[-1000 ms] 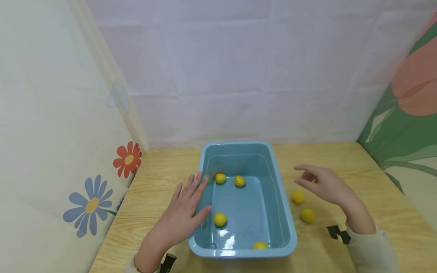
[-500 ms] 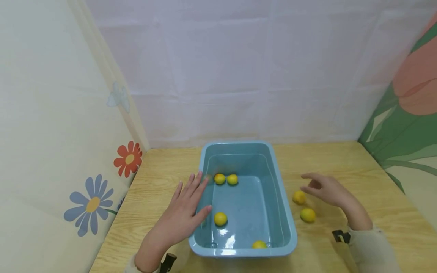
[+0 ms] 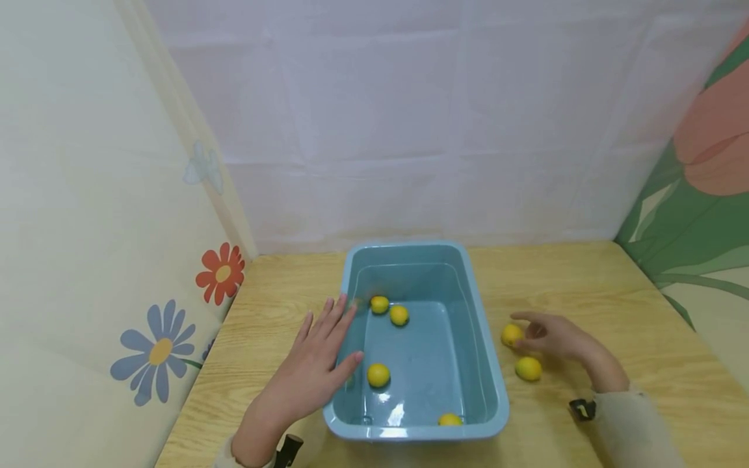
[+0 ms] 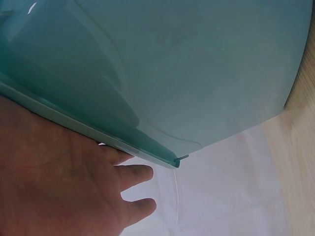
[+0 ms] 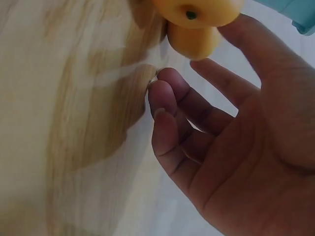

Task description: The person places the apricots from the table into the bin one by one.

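My right hand [image 3: 558,337] is beside two small yellow, lemon-like fruits on the table, right of the blue basin [image 3: 501,390]. Its thumb and index finger are spread around the farther fruit [image 3: 511,335], fingertips right at its skin. The nearer fruit [image 3: 529,368], tinged green, lies just below that hand. In the right wrist view, one fruit [image 5: 197,9] with a green stem spot overlaps another fruit [image 5: 193,45], while the other fingers bend loosely. My left hand [image 3: 310,364] rests with spread fingers on the basin's left rim; in the left wrist view the palm [image 4: 54,172] lies along the rim.
Inside the basin are several more yellow fruits: two near the far end, one fruit [image 3: 378,375] at the left and one fruit [image 3: 450,420] by the front wall. A wooden table [image 3: 585,279] lies beneath, with a white cloth wall [image 3: 374,130] behind and flower-printed walls at both sides.
My right hand has come down toward the farther fruit, its thumb and index now around it. The two fruits at the basin's far end have shifted slightly. My left hand stays put.
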{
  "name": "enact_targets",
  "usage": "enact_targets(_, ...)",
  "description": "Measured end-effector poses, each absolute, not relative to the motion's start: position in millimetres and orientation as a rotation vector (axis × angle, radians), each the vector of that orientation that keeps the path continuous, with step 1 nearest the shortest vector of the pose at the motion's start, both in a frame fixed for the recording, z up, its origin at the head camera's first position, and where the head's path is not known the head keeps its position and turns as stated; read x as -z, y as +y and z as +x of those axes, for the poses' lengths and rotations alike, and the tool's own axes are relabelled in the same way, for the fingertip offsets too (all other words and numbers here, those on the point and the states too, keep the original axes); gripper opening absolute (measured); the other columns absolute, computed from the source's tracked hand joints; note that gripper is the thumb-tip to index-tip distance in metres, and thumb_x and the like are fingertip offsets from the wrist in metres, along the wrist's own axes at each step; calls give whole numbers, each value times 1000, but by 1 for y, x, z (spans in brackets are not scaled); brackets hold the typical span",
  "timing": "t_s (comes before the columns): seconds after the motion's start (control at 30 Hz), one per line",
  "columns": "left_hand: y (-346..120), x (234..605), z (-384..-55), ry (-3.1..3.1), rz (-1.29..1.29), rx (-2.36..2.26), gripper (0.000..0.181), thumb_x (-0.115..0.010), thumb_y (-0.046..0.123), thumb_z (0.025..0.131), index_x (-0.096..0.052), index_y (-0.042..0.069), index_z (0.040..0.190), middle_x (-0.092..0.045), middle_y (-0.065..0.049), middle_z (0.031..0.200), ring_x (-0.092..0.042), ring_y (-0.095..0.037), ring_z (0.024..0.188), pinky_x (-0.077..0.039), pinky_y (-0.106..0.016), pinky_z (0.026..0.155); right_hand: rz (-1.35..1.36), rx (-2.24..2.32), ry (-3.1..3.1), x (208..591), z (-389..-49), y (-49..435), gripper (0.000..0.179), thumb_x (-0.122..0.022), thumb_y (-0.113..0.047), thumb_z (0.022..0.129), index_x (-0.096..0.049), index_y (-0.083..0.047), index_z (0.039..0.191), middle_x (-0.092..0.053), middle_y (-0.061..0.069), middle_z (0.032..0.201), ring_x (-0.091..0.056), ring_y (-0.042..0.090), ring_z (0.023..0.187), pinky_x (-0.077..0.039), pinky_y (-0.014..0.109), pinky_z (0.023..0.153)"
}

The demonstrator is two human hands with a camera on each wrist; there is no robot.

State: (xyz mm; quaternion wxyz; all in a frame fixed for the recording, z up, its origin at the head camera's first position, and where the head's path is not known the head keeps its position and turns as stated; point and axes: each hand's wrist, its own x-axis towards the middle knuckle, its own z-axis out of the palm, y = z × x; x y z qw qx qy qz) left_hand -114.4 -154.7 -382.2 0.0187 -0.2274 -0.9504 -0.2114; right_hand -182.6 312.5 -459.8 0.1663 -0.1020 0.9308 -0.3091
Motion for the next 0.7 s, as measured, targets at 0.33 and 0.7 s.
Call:
enact_targets(0.33, -154, 385, -114, -2935, -715, 661, 72, -41, 56, 105, -21, 19, 163, -6, 1, 171, -6, -28, 157, -5, -61, 123, -290, 859, 2688, 459, -183, 311, 56, -75, -38, 91, -61, -8, 136, -68, 2, 98, -61, 18, 88, -53, 42, 77)
enact_targets(0.7, -153, 384, -115, -2938, -700, 657, 73, -42, 57, 104, -24, 16, 162, -7, 1, 170, -7, -30, 157, -6, -63, 122, -537, 885, 2857, 418, -174, 302, 51, -71, -36, 96, -61, -7, 137, -67, -5, 94, -62, 14, 89, -53, 34, 74)
